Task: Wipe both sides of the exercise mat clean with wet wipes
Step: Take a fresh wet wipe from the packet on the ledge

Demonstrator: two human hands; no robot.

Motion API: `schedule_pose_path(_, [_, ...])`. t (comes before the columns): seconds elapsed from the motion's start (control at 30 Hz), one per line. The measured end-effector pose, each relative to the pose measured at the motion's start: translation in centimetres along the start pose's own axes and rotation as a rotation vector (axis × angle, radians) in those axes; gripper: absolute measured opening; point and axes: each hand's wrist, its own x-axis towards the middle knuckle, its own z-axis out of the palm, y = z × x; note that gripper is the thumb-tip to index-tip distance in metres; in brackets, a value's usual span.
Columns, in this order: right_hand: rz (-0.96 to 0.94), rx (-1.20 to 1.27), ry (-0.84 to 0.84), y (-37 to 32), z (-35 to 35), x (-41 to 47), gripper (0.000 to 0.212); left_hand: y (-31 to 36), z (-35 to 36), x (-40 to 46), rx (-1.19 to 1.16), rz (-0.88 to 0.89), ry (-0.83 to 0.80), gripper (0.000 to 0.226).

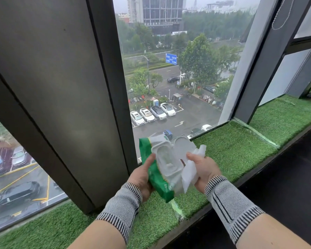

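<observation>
A green and white pack of wet wipes (160, 178) is held above the window sill, its white plastic lid (184, 146) flipped open. My left hand (142, 175) grips the pack from the left, thumb along its top. My right hand (204, 169) pinches a white wet wipe (190, 172) that hangs out beside the pack's opening. The exercise mat is not in view.
The window sill (232, 151) is covered in green artificial turf. A wide dark pillar (61, 105) stands to the left, and a slanted frame bar (264, 60) to the right. The window glass (169, 78) is straight ahead. A dark ledge edge (258, 169) runs along the sill's near side.
</observation>
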Motion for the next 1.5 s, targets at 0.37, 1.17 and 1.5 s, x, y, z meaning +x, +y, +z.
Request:
schedule_pose_path(0.37, [-0.890,-1.402,0.022,3.7,0.1,0.1,0.045,-1.2,0.6,0.7,-0.035,0.065,0.019,0.056])
schedule_pose_path(1.17, [0.060,-0.036,-0.130,4.8,0.0,0.7,0.050,-1.0,2.9,-0.4,-0.260,0.151,0.058,0.030])
schedule_pose_path(1.5, [0.022,0.017,-0.103,3.0,-1.0,0.3,0.035,0.4,1.0,-0.6,-0.191,0.120,-0.023,0.047])
